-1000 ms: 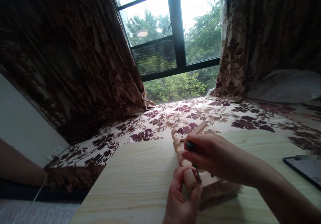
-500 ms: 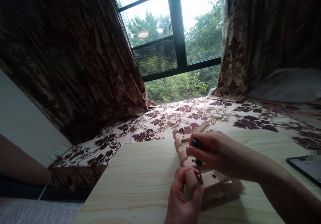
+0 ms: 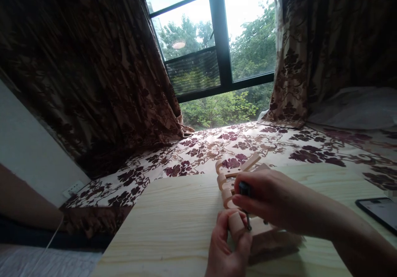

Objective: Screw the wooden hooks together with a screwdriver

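A screwdriver (image 3: 245, 189) with a dark handle is gripped in my right hand (image 3: 263, 198). It points down, and its tip meets the wood beside a rounded wooden piece (image 3: 236, 225). My left hand (image 3: 228, 244) is closed around that piece, thumb and fingers on either side of it. The piece belongs to, or lies against, a pale wooden assembly (image 3: 228, 198) with several curved ends along its left edge. Dark holes or screw heads show on its flat parts. My right hand hides much of the assembly's middle, and any screw under the tip cannot be made out.
The assembly rests on a light wooden board (image 3: 164, 223). A phone (image 3: 380, 213) lies at the right edge. Behind the board spreads a floral cloth (image 3: 211, 148), with a window (image 3: 225, 32) and patterned curtains (image 3: 108, 61) beyond. A wall socket (image 3: 73, 189) is at left.
My right hand has tilted and dipped slightly on the screwdriver handle, covering more of the wood. My left hand keeps its hold. The whole view has shifted a little.
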The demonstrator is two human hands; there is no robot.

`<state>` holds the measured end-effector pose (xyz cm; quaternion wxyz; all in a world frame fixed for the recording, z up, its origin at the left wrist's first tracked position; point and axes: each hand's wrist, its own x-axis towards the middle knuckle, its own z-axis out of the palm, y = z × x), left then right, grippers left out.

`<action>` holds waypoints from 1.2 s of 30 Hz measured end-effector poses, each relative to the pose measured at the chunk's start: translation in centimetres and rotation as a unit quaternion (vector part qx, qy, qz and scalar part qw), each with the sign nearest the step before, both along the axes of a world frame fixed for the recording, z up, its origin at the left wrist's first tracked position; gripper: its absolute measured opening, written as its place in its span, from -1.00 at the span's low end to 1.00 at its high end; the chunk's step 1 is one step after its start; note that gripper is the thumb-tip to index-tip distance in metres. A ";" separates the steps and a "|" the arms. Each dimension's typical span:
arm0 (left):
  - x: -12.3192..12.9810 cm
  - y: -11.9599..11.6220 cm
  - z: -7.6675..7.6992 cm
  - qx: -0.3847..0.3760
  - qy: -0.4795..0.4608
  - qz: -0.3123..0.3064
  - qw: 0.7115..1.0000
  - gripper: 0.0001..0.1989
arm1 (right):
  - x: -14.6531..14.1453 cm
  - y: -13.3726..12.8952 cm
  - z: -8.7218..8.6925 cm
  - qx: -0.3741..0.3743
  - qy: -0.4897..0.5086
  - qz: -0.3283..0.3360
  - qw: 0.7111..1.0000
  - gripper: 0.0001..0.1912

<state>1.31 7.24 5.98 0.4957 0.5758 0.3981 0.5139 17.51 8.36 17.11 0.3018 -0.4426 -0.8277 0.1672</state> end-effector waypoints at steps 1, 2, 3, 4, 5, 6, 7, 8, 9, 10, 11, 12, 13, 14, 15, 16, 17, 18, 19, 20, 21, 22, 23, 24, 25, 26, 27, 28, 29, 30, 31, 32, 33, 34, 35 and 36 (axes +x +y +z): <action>0.0 0.0 -0.1 0.001 0.001 0.000 1.000 -0.70 | 0.0 0.0 -0.1 0.000 -0.002 -0.002 1.000 -0.76; -0.1 0.0 -0.1 0.002 0.001 -0.004 1.000 -0.68 | 0.1 0.1 -0.2 0.003 -0.003 -0.008 1.000 -0.77; -0.1 0.0 -0.2 0.003 0.001 -0.008 1.000 -0.67 | 0.1 0.2 -0.3 0.010 -0.005 -0.016 1.000 -0.77; -0.2 0.0 -0.2 0.004 0.000 -0.012 1.000 -0.67 | 0.1 0.4 -0.4 0.017 -0.008 -0.025 1.000 -0.77; -0.2 0.0 -0.3 0.006 0.000 -0.013 1.000 -0.67 | 0.1 0.5 -0.5 0.024 -0.010 -0.034 0.999 -0.77; -0.2 0.0 -0.3 0.009 -0.001 -0.013 1.000 -0.67 | 0.1 0.5 -0.6 0.032 -0.011 -0.040 0.999 -0.77; -0.2 0.0 -0.2 0.010 -0.002 -0.011 1.000 -0.67 | 0.1 0.6 -0.6 0.036 -0.009 -0.042 0.998 -0.79; -0.2 0.0 -0.2 0.010 -0.004 -0.009 1.000 -0.67 | 0.1 0.5 -0.6 0.036 -0.005 -0.038 0.999 -0.81; -0.2 0.0 -0.2 0.008 -0.005 -0.006 1.000 -0.68 | 0.0 0.5 -0.5 0.031 -0.001 -0.031 0.999 -0.83; -0.1 0.0 -0.1 0.006 -0.007 -0.003 1.000 -0.68 | 0.0 0.5 -0.5 0.026 0.001 -0.023 0.999 -0.85; -0.1 0.0 -0.1 0.003 -0.008 -0.001 1.000 -0.68 | 0.0 0.5 -0.4 0.023 0.001 -0.017 1.000 -0.85; -0.1 0.0 -0.1 0.001 -0.008 0.000 1.000 -0.68 | 0.0 0.5 -0.4 0.021 -0.002 -0.014 1.000 -0.84; -0.1 0.0 -0.1 0.000 -0.007 0.001 1.000 -0.69 | 0.0 0.5 -0.4 0.022 -0.007 -0.018 1.000 -0.81; -0.1 0.0 -0.1 0.000 -0.005 0.000 1.000 -0.69 | 0.1 0.6 -0.4 0.025 -0.015 -0.029 0.999 -0.78; -0.1 0.0 0.0 0.001 -0.002 0.000 1.000 -0.70 | 0.1 0.6 -0.4 0.028 -0.024 -0.047 0.998 -0.75; -0.1 0.0 0.0 0.003 0.001 -0.001 1.000 -0.71 | 0.2 0.7 -0.5 0.030 -0.035 -0.069 0.997 -0.73; -0.1 0.0 0.0 0.006 0.004 0.000 1.000 -0.71 | 0.3 0.7 -0.4 0.031 -0.046 -0.090 0.994 -0.72; -0.1 0.1 0.0 0.007 0.006 0.000 1.000 -0.71 | 0.3 0.7 -0.4 0.032 -0.055 -0.107 0.992 -0.70; -0.2 0.1 0.0 0.007 0.008 0.001 1.000 -0.71 | 0.3 0.7 -0.2 0.033 -0.060 -0.117 0.991 -0.71; -0.2 0.1 0.0 0.007 0.010 0.003 1.000 -0.71 | 0.4 0.6 -0.1 0.031 -0.058 -0.114 0.991 -0.74; -0.2 0.1 0.0 0.008 0.011 0.004 1.000 -0.71 | 0.3 0.5 0.1 0.026 -0.047 -0.099 0.994 -0.79; -0.2 0.1 0.0 0.010 0.012 0.004 1.000 -0.70 | 0.3 0.4 0.3 0.017 -0.031 -0.074 0.997 -0.84; -0.2 0.2 -0.1 0.014 0.012 0.005 1.000 -0.68 | 0.3 0.3 0.4 0.007 -0.012 -0.046 0.999 -0.88; -0.3 0.2 -0.2 0.018 0.011 0.005 1.000 -0.67 | 0.2 0.3 0.4 -0.001 0.003 -0.021 1.000 -0.91; -0.3 0.2 -0.3 0.021 0.010 0.004 1.000 -0.66 | 0.2 0.3 0.4 -0.002 0.010 -0.007 1.000 -0.90; -0.3 0.3 -0.5 0.022 0.007 0.001 1.000 -0.64 | 0.1 0.4 0.4 0.004 0.007 -0.008 1.000 -0.87; -0.3 0.3 -0.6 0.022 0.004 -0.002 1.000 -0.63 | 0.1 0.5 0.2 0.015 -0.005 -0.023 1.000 -0.82; -0.3 0.4 -0.8 0.021 0.003 -0.005 1.000 -0.62 | 0.1 0.6 0.1 0.028 -0.022 -0.048 0.998 -0.79; -0.3 0.4 -1.0 0.020 0.002 -0.008 1.000 -0.62 | 0.0 0.7 -0.1 0.039 -0.040 -0.075 0.996 -0.76; -0.3 0.5 -1.1 0.018 0.002 -0.011 1.000 -0.62 | 0.0 0.8 -0.2 0.046 -0.056 -0.100 0.992 -0.74; -0.3 0.5 -1.2 0.016 0.002 -0.013 1.000 -0.61 | 0.0 0.9 -0.3 0.048 -0.067 -0.117 0.990 -0.72; -0.3 0.5 -1.3 0.015 0.001 -0.015 1.000 -0.61 | 0.0 0.9 -0.3 0.046 -0.072 -0.123 0.989 -0.72; -0.3 0.6 -1.3 0.015 0.001 -0.016 1.000 -0.62 | 0.0 0.8 -0.3 0.041 -0.071 -0.119 0.989 -0.74; -0.3 0.6 -1.4 0.015 0.000 -0.016 1.000 -0.62 | 0.0 0.8 -0.3 0.035 -0.063 -0.108 0.992 -0.76; -0.3 0.6 -1.5 0.017 0.000 -0.015 1.000 -0.61 | 0.0 0.7 -0.2 0.029 -0.052 -0.093 0.994 -0.79; -0.3 0.7 -1.6 0.018 -0.001 -0.013 1.000 -0.61 | -0.1 0.6 -0.2 0.024 -0.041 -0.081 0.996 -0.82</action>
